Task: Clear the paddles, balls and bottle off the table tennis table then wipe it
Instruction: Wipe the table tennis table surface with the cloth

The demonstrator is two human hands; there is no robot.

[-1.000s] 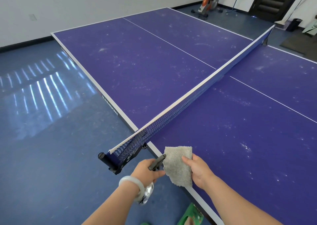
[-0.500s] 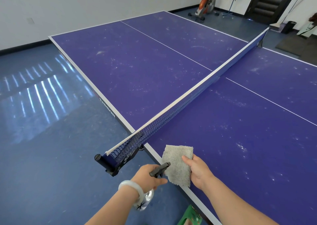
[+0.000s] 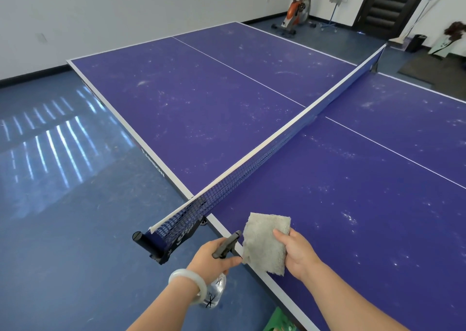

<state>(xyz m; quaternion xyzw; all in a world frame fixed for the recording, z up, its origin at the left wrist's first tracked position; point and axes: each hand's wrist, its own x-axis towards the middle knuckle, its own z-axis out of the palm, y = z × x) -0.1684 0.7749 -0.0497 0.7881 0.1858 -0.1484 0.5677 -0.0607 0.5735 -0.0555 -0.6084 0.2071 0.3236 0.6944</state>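
Observation:
A purple table tennis table [image 3: 353, 217] with white lines and pale dust specks fills the view, its net [image 3: 252, 171] running from near left to far right. My left hand [image 3: 214, 260] grips a clear spray bottle [image 3: 214, 293] by its black trigger head, the nozzle pointing at a grey cloth [image 3: 266, 242]. My right hand [image 3: 297, 252] holds that cloth up by its right edge, over the table's near side edge. No paddles or balls show on the table.
The net's black clamp post [image 3: 146, 242] sticks out past the table edge by my left hand. Blue floor [image 3: 63, 229] lies to the left. An exercise bike [image 3: 297, 8], a dark door [image 3: 388, 0] and a floor mat [image 3: 433, 68] stand at the back.
My view has tilted up slightly, showing more of the far room. Both hands hold the bottle and the cloth much as before, the nozzle still at the cloth.

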